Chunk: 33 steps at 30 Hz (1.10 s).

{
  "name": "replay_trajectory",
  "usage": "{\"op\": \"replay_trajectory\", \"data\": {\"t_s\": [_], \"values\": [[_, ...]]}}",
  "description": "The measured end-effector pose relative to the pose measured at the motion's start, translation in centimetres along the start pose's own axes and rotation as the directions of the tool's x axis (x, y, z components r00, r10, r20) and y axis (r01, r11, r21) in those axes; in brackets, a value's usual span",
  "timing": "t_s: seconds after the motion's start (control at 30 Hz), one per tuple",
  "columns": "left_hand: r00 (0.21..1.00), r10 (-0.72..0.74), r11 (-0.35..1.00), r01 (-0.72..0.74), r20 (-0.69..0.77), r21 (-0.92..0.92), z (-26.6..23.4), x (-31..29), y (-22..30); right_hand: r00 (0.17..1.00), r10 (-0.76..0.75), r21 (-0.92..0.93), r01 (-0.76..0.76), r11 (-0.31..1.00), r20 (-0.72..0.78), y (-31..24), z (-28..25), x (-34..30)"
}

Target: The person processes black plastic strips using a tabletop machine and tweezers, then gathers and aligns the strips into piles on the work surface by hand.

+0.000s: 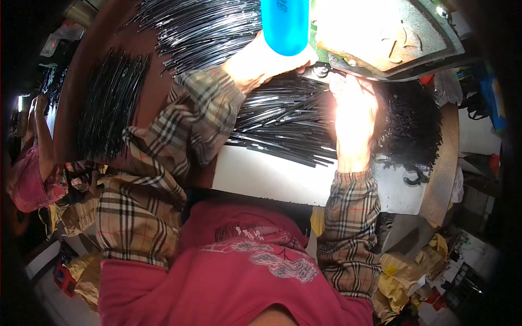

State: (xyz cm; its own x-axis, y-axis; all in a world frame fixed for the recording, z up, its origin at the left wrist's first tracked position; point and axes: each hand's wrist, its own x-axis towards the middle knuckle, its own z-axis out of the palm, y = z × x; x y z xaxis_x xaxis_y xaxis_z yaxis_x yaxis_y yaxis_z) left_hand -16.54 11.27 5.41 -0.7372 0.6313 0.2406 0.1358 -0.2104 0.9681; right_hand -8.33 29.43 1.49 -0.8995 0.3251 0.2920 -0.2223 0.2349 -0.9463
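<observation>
Here we are, looking down on both hands at work under fierce light. Our left hand [266, 62] reaches in beneath a rounded blue piece [285, 30], its fingers bent and partly covered by it; whether they have hold of anything, we cannot tell. Across from it, our right hand [354, 111] is up too, fingers curled and tips close to a small metal part [321, 70], but glare washes them out, so we cannot tell how far they close or what they grip.

And the black strips, they are everywhere! The middle pile [285, 117] lies between our forearms, loosely crisscrossed, its near ends over a white board [272, 174]. The upper pile [212, 32] gleams beyond our left hand, the left bundle [111, 106] lies on the reddish-brown counter [69, 119], and a dark heap [412, 122] sits just right of our right hand.

Above that hand looms a bright metal plate [375, 32], dark-edged and almost bleached out. Our checked sleeves [356, 223] run down to a red top [239, 293]. Over at far left, another person [32, 179] in pink has a forearm raised, and crumpled brown paper [397, 288] lies at lower right.
</observation>
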Motion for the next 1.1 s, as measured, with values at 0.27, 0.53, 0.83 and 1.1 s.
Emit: {"op": "replay_trajectory", "data": {"t_s": [0.27, 0.53, 0.83, 1.1], "values": [[0.936, -0.344, 0.825, 0.34, -0.078, 0.451, -1.2, 0.9, 0.8, 0.996, 0.089, 0.328, -0.078, 0.941, -0.017, 0.1, -0.1, -0.1], [0.998, -0.063, 0.991, 0.061, 0.006, 0.117, -1.2, 0.9, -1.6, 0.999, 0.032, 0.402, -0.03, 0.915, 0.004, 1.0, -0.1, -0.1], [0.978, -0.19, 0.973, 0.175, 0.091, 0.154, -1.8, 0.5, 1.2, 0.99, 0.129, 0.581, -0.138, 0.802, 0.057, -0.7, -0.3, -0.8], [0.991, -0.137, 0.984, 0.136, 0.001, -0.115, -2.4, -2.7, 2.3, 0.905, 0.423, 0.608, -0.355, 0.71, 0.035, -1.5, -2.0, -2.2]]}}
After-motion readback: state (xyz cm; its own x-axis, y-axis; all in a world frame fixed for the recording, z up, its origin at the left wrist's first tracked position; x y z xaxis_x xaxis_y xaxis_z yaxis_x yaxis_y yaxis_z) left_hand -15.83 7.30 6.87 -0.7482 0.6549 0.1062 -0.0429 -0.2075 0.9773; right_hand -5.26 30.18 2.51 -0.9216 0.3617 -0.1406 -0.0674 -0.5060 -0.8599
